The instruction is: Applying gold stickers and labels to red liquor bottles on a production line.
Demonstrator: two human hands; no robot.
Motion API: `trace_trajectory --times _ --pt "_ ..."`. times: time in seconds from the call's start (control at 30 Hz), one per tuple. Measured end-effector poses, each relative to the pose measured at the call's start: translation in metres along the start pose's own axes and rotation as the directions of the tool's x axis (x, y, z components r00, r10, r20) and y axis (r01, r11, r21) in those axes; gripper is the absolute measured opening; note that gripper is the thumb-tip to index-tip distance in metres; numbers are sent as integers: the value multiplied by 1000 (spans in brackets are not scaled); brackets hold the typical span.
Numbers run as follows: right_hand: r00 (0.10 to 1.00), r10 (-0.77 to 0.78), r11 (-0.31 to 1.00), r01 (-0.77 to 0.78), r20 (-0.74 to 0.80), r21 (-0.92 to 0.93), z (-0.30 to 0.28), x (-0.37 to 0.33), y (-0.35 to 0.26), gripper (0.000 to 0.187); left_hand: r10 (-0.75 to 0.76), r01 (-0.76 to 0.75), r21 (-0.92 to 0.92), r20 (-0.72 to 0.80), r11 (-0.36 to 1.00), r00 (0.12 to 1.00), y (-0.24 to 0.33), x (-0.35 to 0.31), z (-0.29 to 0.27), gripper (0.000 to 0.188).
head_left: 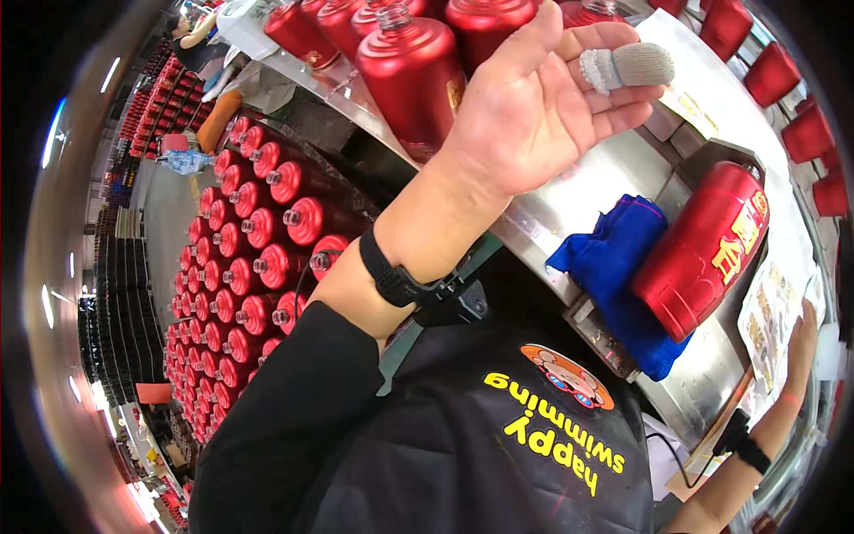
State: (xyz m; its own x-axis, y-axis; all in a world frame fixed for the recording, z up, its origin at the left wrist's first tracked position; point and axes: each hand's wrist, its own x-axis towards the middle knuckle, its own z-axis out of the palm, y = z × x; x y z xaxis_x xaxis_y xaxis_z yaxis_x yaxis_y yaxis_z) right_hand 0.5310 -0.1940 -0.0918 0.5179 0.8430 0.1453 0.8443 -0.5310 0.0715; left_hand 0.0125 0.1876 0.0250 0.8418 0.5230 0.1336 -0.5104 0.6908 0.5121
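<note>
My left hand is raised, palm toward me, its fingers stretched out with nothing held. A knitted grey-and-white finger sleeve covers one finger. Below it, a red glass bottle with gold lettering lies tilted on a folded blue cloth over the metal bench. At the far right, my right hand lies extended along the edge of a printed decal sheet. I see that hand edge-on, and its fingertips are hard to make out.
Upright red bottles stand behind my left hand on the bench. Many more red bottles fill the area at left. Others line the far right, past a white surface. Another person is at the far upper left.
</note>
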Motion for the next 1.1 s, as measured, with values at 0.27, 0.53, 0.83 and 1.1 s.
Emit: trace_trajectory --times 0.27,0.53,0.83,1.1 --pt "968 -188 849 246 -169 468 -181 -50 -249 29 27 -7 -229 86 973 996 -1 8 3 50" --pt "627 -762 230 495 -161 838 -175 -62 -441 48 106 -41 -310 197 950 975 14 7 34 40" --pt "612 -774 203 483 -163 852 -133 -60 -496 61 131 -131 -13 142 991 981 43 15 61 39" --pt "648 -741 189 451 -174 873 -123 -60 -496 50 -35 -53 275 308 960 951 107 13 39 42"
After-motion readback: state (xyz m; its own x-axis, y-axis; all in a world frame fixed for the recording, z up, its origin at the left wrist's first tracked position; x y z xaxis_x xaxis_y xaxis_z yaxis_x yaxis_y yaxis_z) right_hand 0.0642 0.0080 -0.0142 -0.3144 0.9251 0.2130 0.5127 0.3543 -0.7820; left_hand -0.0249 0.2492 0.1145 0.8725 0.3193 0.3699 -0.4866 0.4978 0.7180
